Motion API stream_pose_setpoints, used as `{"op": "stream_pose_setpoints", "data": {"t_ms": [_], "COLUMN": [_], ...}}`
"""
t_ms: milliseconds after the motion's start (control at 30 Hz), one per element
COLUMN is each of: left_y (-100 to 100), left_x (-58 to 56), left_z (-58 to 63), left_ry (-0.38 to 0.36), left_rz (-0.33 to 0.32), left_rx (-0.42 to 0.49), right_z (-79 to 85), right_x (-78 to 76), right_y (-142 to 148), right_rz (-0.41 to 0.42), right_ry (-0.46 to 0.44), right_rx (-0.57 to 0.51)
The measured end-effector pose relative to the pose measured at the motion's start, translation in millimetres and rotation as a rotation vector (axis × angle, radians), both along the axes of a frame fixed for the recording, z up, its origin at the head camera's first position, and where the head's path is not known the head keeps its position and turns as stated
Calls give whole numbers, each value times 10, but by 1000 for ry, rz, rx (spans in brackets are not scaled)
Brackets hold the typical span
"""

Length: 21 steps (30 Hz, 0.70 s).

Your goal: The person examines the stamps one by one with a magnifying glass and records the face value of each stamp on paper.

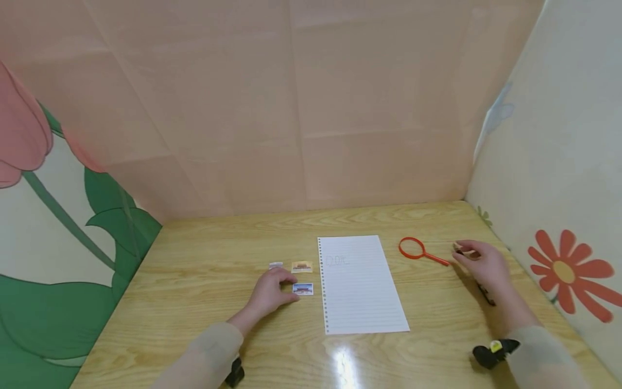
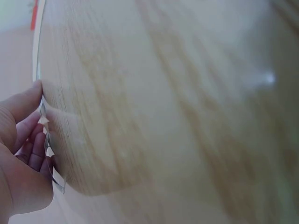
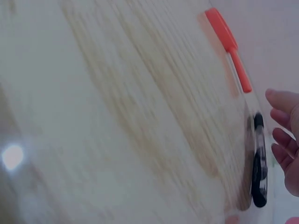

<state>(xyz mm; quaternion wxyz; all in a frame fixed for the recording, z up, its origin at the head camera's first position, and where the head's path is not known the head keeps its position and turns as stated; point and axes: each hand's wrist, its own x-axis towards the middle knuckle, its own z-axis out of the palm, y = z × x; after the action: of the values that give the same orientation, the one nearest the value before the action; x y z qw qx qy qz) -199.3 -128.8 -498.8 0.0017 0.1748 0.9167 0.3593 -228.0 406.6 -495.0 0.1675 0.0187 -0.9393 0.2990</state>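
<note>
My left hand (image 1: 272,292) rests low at the left side of a small blue-and-red stamp (image 1: 303,289), thumb and forefinger tips at its edge. Just beyond lies a yellowish stamp (image 1: 302,267). Another greyish stamp (image 1: 276,265) is partly hidden behind the hand. In the left wrist view the thumb (image 2: 28,100) and fingers are close over the stamps, which show edge-on. On the right, my right hand (image 1: 486,265) hovers over a black pen (image 3: 259,163), fingers loosely bent and apart from it. The pen lies flat, half covered by the hand in the head view.
A lined sheet (image 1: 362,292) with faint handwriting lies in the middle of the wooden table (image 1: 204,270). Between it and my right hand is a red magnifying glass (image 1: 413,248), handle toward the hand. A pink wall sheet (image 1: 291,135) closes off the back; flowered panels flank both sides.
</note>
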Motion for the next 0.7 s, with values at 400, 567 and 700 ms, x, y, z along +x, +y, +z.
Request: {"op": "stream_pose_setpoints", "data": {"t_ms": [400,567,700], "left_y": [2,2,4], "left_x": [4,-4,-6], "left_z": [-2,-16,-19], "left_ry": [8,12,10], "left_rz": [-4,-4,-1], "left_rx": [7,5,0], "right_z": [-142,-171,-197], "right_x": [10,-8,-19], "right_y": [205,244,250], "right_rz": [37,62,52], "right_ry": [-38,-17,-35], "right_rx": [43,69,81]}}
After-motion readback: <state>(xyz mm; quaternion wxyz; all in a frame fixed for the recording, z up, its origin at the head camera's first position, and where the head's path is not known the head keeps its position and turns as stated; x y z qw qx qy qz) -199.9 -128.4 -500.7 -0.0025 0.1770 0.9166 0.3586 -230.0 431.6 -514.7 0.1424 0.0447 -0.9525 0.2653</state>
